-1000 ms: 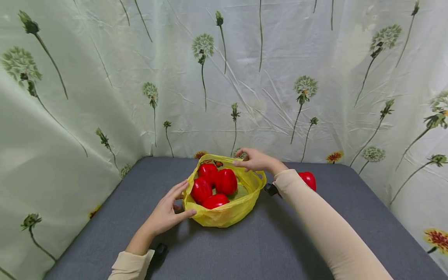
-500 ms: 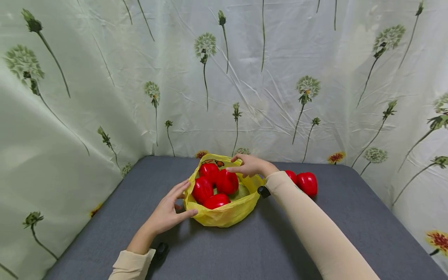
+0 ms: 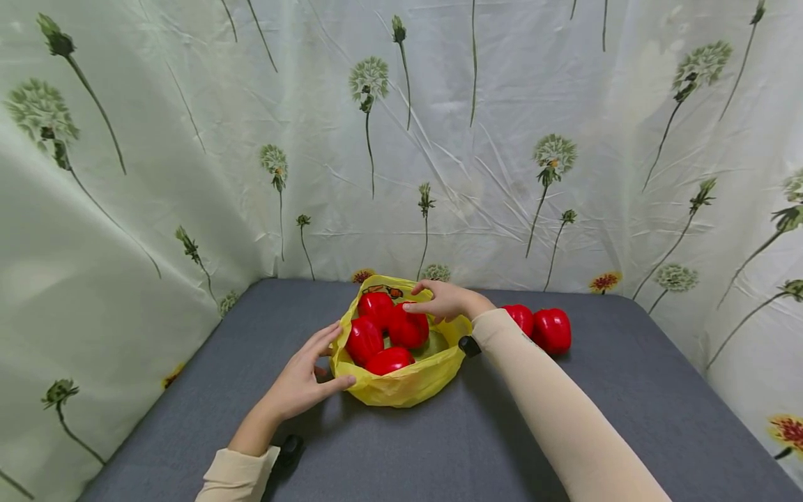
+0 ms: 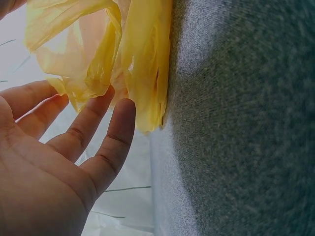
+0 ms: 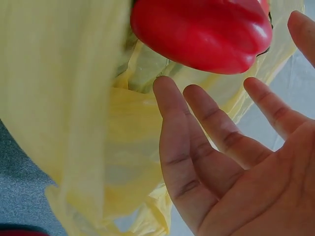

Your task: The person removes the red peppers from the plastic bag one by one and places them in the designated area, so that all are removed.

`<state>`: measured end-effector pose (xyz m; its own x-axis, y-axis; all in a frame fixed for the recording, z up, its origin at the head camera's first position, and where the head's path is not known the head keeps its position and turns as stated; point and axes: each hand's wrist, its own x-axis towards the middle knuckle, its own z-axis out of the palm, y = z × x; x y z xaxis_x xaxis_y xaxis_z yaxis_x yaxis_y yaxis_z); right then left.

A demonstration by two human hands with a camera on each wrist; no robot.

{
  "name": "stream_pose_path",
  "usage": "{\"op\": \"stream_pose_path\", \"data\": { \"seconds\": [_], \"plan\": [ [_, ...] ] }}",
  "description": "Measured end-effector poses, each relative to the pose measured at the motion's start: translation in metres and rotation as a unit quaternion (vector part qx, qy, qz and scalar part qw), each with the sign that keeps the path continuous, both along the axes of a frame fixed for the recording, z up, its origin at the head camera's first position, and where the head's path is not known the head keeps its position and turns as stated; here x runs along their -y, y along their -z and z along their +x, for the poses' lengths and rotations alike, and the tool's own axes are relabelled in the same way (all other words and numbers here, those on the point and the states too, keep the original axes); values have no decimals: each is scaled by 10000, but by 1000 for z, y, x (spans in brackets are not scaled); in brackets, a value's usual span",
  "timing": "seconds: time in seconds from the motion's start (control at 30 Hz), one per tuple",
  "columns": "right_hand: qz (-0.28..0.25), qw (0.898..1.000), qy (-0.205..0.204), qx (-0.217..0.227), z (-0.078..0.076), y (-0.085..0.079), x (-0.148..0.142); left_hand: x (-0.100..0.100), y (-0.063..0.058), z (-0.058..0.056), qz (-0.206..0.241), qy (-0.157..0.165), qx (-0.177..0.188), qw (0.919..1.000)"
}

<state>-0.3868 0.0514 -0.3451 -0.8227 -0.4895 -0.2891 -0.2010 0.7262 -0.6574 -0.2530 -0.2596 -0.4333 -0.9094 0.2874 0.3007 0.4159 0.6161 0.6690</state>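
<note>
A yellow plastic bag [image 3: 401,388], its mouth spread wide, holds several glossy red bell peppers [image 3: 364,340]. At the bag's left side, my left hand [image 3: 301,380] touches the plastic with spread fingertips; in the left wrist view those fingers [image 4: 120,132] lie against a loose handle of the bag. My right hand [image 3: 448,301] reaches over the right rim with its fingers apart. Its thumb and fingers are close to the rightmost bell pepper [image 3: 408,326]. From the right wrist, a gap shows between the fingers [image 5: 172,137] and the red bell pepper [image 5: 202,34].
Two more red bell peppers stand on the grey cloth-covered table [image 3: 401,460], right of the bag; my sleeve partly covers the nearer pepper [image 3: 519,318], and the outer pepper [image 3: 552,331] is beside it. A flower-printed curtain [image 3: 401,139] hangs behind.
My right hand has shifted left and slightly down, from the bag's far rim to above the peppers. The nearer table pepper has come out from behind my sleeve. My left hand stays put.
</note>
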Motion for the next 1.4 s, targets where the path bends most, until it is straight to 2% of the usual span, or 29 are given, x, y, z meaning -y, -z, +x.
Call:
{"op": "stream_pose_path", "data": {
  "seconds": [0.97, 1.2, 1.4],
  "plan": [
    [437, 9975, -309, -451, -3, 13, 18, -2, 1, -1, 5, -45, 154, 9999],
    [485, 9970, -341, -498, -1, 8, 19, -2, 2, 0, -9, -18, 90, 10000],
    [396, 9983, -213, -378, 0, 5, 14, -1, 1, 1, -31, 10, 46, 10000]
  ]
}}
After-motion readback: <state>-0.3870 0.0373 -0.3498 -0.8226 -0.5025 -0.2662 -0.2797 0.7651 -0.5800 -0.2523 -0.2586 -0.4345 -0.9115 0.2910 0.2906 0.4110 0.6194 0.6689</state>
